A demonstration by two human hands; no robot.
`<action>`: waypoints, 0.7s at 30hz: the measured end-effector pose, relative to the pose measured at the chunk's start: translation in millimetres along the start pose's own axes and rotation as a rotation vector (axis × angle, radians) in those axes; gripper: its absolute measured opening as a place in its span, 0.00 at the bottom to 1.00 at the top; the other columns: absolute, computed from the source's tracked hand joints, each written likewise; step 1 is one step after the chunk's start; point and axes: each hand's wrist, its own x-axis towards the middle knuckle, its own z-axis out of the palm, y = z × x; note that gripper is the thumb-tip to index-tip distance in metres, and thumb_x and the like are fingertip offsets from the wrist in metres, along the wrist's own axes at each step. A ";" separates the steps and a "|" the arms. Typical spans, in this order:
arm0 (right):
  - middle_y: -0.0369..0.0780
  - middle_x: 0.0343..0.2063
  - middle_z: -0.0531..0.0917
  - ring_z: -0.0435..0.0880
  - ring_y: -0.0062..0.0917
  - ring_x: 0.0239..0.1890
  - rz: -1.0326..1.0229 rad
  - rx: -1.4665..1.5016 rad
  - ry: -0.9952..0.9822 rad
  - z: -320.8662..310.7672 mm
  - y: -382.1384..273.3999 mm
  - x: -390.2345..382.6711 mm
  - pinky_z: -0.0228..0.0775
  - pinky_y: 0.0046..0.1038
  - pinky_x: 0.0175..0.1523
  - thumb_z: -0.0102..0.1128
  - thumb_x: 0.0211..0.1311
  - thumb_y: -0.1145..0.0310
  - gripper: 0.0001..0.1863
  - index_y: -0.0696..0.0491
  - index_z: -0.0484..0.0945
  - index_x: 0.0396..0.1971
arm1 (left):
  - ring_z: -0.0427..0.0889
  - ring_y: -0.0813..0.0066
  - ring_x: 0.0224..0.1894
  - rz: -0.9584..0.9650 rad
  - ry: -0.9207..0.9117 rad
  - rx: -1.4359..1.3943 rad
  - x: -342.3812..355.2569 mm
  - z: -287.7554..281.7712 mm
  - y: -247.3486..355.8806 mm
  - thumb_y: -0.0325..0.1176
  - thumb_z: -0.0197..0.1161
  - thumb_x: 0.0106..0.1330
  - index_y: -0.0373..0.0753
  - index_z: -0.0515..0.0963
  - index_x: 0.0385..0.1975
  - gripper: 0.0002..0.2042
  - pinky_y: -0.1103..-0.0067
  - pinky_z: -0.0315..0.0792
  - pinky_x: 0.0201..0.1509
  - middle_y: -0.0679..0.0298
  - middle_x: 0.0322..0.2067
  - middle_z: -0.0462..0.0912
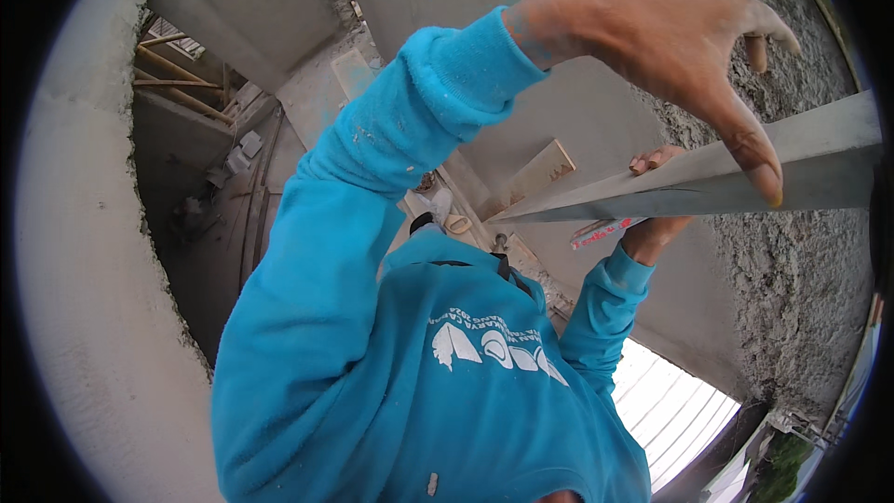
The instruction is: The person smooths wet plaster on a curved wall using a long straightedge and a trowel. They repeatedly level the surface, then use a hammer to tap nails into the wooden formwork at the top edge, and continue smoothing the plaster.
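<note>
Up close, the left hand [666,47] is hovering spread open, fingers apart, its thumb tip resting on the long grey straightedge [745,172]. Beyond it, the right hand [656,224] is gripping that straightedge from beneath, pressing it flat against the rough grey plastered wall [792,270] behind.

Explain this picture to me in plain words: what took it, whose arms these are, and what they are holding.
A wide fisheye camera worn on a person's head took it, so straight edges bend near the rim. There is no machine. The blue sleeve and both bare hands belong to the wearer. The left hand rests open over the top edge of a long grey straight bar held against a rough plastered wall. The right hand grips the bar from beneath, with a red-and-white pen-like thing by it. Far below lie planks and rubble.
</note>
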 end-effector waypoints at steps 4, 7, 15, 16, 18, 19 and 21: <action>0.44 0.29 0.80 0.82 0.30 0.28 -0.056 0.151 0.044 57.7 7.3 21.5 0.76 0.30 0.34 0.51 0.71 0.47 0.25 0.59 0.73 0.38 | 0.72 0.66 0.46 -0.410 -0.167 -0.133 -110.3 -29.6 -71.6 0.66 0.81 0.39 0.40 0.66 0.70 0.58 0.68 0.74 0.51 0.59 0.53 0.76; 0.44 0.30 0.80 0.82 0.30 0.29 -0.033 0.121 -0.002 75.6 22.2 54.5 0.77 0.31 0.35 0.50 0.72 0.47 0.25 0.59 0.73 0.42 | 0.75 0.57 0.56 -0.619 -0.193 -0.167 -204.8 21.2 -114.5 0.67 0.80 0.40 0.39 0.66 0.69 0.57 0.63 0.71 0.61 0.54 0.54 0.75; 0.45 0.33 0.80 0.83 0.30 0.31 0.028 0.110 0.095 158.9 52.3 113.1 0.77 0.31 0.38 0.44 0.77 0.47 0.26 0.58 0.74 0.42 | 0.78 0.55 0.50 -0.793 0.129 0.023 -268.5 114.2 -143.7 0.54 0.81 0.46 0.38 0.74 0.59 0.42 0.63 0.73 0.52 0.54 0.48 0.76; 0.45 0.33 0.80 0.83 0.30 0.30 0.018 0.133 0.107 167.3 59.6 116.5 0.77 0.31 0.38 0.44 0.77 0.48 0.24 0.58 0.74 0.42 | 0.78 0.55 0.49 -0.801 0.190 0.041 -270.2 114.5 -153.8 0.52 0.81 0.46 0.38 0.75 0.57 0.39 0.63 0.74 0.51 0.55 0.47 0.76; 0.45 0.33 0.81 0.83 0.30 0.30 -0.012 0.147 0.099 186.7 65.7 123.3 0.78 0.30 0.37 0.48 0.76 0.50 0.22 0.58 0.73 0.45 | 0.79 0.55 0.47 -0.772 0.301 0.100 -272.8 109.2 -169.9 0.50 0.82 0.46 0.38 0.76 0.54 0.36 0.63 0.74 0.49 0.55 0.46 0.76; 0.45 0.33 0.81 0.83 0.30 0.31 -0.012 0.149 0.103 198.1 65.0 125.0 0.78 0.31 0.37 0.49 0.76 0.50 0.22 0.58 0.73 0.45 | 0.79 0.54 0.47 -0.735 0.350 0.142 -273.3 103.0 -177.7 0.50 0.82 0.46 0.37 0.76 0.53 0.36 0.63 0.74 0.49 0.55 0.46 0.76; 0.45 0.34 0.81 0.84 0.31 0.31 -0.023 0.157 0.095 218.1 62.2 131.2 0.79 0.31 0.37 0.50 0.75 0.50 0.22 0.58 0.73 0.45 | 0.79 0.54 0.47 -0.711 0.406 0.209 -277.0 91.5 -189.9 0.52 0.83 0.45 0.36 0.77 0.50 0.36 0.63 0.74 0.48 0.56 0.45 0.76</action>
